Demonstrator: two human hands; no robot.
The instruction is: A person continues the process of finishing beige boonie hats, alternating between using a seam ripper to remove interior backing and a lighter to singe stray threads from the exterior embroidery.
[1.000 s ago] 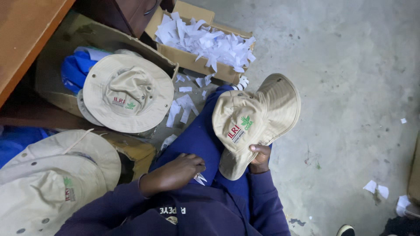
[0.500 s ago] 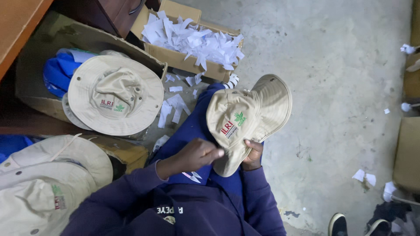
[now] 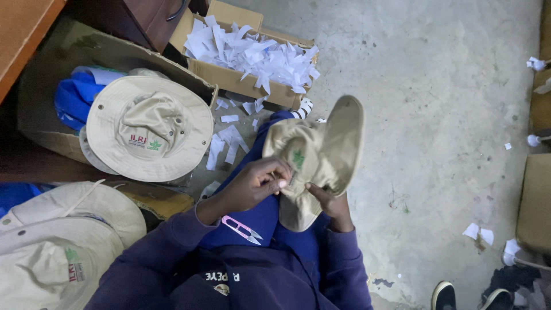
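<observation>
I hold a beige wide-brimmed hat (image 3: pixel 321 155) over my lap, its embroidered crown turned toward me. My right hand (image 3: pixel 328 205) grips the hat's brim from below. My left hand (image 3: pixel 255 183) pinches at the front of the crown beside the small green emblem. Small pink-handled thread snips (image 3: pixel 242 229) lie on my dark blue lap, just under my left wrist.
A stack of beige hats (image 3: pixel 148 127) rests on blue cloth in a cardboard box at left. More hats (image 3: pixel 63 241) lie at lower left. A cardboard box of white paper scraps (image 3: pixel 252 54) sits ahead. Scraps dot the concrete floor. Someone's shoes (image 3: pixel 465 295) show at lower right.
My left hand rose from my lap to the hat's crown. The hat has turned, so its red patch is now covered by my fingers.
</observation>
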